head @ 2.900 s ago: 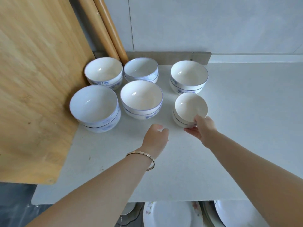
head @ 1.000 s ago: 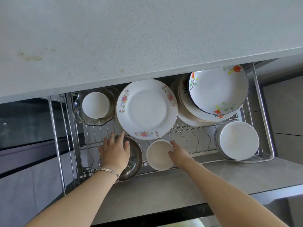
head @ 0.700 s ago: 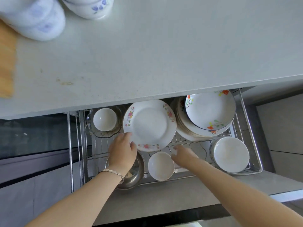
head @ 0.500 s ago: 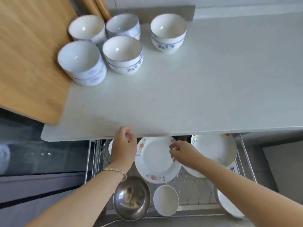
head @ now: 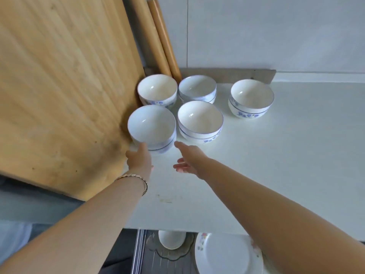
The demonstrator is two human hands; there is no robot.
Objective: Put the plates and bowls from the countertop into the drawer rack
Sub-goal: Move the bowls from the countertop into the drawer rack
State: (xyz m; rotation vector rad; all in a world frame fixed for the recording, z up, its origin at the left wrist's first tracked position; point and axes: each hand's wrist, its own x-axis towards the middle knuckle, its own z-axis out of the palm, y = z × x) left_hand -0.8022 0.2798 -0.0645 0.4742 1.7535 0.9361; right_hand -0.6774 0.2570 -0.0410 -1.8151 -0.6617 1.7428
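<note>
Several stacks of white bowls with blue flower bands stand on the white countertop. The nearest left stack has my left hand touching its lower front, fingers spread. My right hand is open and empty just right of that stack, its fingertip near the bowl's base. Another stack stands right beside it, two more behind, and one apart at the right. Below the counter edge the drawer rack shows a flowered plate and a small bowl.
A large wooden cutting board leans at the left, touching the left bowl stacks. Two wooden rolling pins lean against the white wall behind them. A grey strip lies along the back of the counter.
The small bowl went from the counter into the drawer rack and my right hand let it go. Both hands rose from the drawer to the counter and now reach the near left bowl stack.
</note>
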